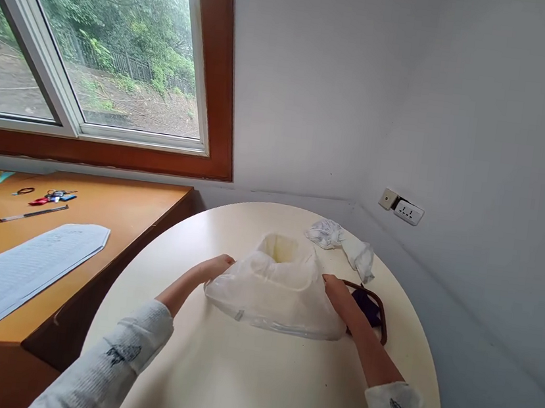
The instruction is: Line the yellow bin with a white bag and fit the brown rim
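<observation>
Right now, on the round table [250,386], a see-through plastic bag [277,294] sits in the middle. Both arms reach out straight. The left hand [215,268] and the right hand [340,297] each press a side of it, fingers curled on the plastic.

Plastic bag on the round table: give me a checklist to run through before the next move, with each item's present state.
1. Left hand on the plastic bag's left edge: ok.
2. Right hand on its right edge: ok.
3. Bag mouth open at the top: ok.
4. Bag contents: cannot tell.
5. Bag fully on the round table, away from its rim: ok.
6. Dark object with brown strap clear of the right hand: not ok, it lies right against it.
</observation>
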The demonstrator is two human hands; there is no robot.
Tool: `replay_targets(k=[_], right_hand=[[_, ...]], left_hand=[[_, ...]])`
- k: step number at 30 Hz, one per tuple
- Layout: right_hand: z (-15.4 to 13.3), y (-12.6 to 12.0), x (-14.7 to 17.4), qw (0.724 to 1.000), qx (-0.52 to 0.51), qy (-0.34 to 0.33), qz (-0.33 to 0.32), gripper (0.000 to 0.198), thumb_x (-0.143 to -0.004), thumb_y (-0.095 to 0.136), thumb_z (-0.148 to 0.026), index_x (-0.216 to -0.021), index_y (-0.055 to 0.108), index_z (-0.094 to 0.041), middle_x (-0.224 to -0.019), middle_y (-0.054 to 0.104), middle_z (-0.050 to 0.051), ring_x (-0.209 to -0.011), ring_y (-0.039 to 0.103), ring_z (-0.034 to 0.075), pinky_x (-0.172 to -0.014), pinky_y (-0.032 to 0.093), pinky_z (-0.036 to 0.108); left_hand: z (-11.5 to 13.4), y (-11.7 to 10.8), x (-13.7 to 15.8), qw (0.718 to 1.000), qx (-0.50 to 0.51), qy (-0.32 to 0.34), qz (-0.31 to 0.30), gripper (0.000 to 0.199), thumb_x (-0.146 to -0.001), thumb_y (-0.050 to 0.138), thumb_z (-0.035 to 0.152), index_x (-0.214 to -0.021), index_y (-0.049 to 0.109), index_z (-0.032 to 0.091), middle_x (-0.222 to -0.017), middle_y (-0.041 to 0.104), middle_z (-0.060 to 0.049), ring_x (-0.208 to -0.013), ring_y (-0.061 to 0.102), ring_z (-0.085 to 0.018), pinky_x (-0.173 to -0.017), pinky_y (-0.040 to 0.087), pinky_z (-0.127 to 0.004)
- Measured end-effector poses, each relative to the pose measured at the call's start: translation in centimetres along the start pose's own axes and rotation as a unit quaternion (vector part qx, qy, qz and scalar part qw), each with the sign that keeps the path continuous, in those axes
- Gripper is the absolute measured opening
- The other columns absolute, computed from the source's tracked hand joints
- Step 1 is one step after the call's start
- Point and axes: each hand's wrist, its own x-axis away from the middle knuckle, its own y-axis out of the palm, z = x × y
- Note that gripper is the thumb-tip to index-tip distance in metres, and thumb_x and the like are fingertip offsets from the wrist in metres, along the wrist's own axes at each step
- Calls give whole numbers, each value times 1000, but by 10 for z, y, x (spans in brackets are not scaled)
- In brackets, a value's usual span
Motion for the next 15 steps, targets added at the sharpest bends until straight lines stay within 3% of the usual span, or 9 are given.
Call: replay_targets(k=[2, 5, 8, 11, 13, 15], right_hand=[[3, -3, 4, 1000, -10, 2, 28, 28, -76, 46, -28, -99, 59, -16, -85, 64, 11, -81, 58, 25, -69, 43, 35], [4, -14, 6, 992, -55, -1, 111, 52, -81, 41, -39, -127, 38, -15, -110, 55, 15, -103, 52, 27, -83, 41, 40], [-2, -20, 9, 954, -250, -85, 146, 62, -83, 35, -52, -134, 24, -18, -127, 44, 15, -120, 42, 23, -95, 36, 39], [-13, -14, 17, 895, -406, -178, 49, 96, -69, 53, -64, -140, 2, -26, -144, 21, 14, -134, 20, 24, -103, 28, 42], [-21, -3, 22, 884, -428, -187, -25, 117, -58, 66, -61, -139, -13, -30, -148, 8, 12, -136, 12, 23, -105, 23, 44], [-27, 9, 24, 882, -430, -181, -62, 128, -54, 74, -53, -136, -21, -30, -149, 4, 12, -136, 12, 22, -106, 21, 43]], left_hand=[[-1, -10, 10, 999, -9, 23, 34, 55, -53, 69, 43, -97, 60, 11, -92, 66, -13, -83, 62, -30, -67, 49, -35], [6, -22, 29, 989, 10, 114, 91, 71, -70, 55, 54, -129, 36, 21, -135, 41, -13, -120, 43, -26, -93, 40, -35], [18, -19, 47, 955, 106, 269, 64, 78, -76, 48, 59, -139, 15, 27, -148, 16, -7, -135, 16, -21, -107, 23, -35], [27, 2, 55, 928, 170, 331, -33, 101, -64, 64, 59, -141, 7, 28, -150, 4, -9, -137, 4, -26, -109, 18, -41], [30, 20, 56, 921, 196, 325, -86, 110, -59, 71, 53, -141, 1, 29, -150, 2, -10, -136, 9, -31, -106, 24, -44], [30, 37, 54, 909, 231, 322, -131, 112, -58, 75, 45, -141, 1, 29, -149, 10, -13, -132, 22, -33, -101, 31, -45]])
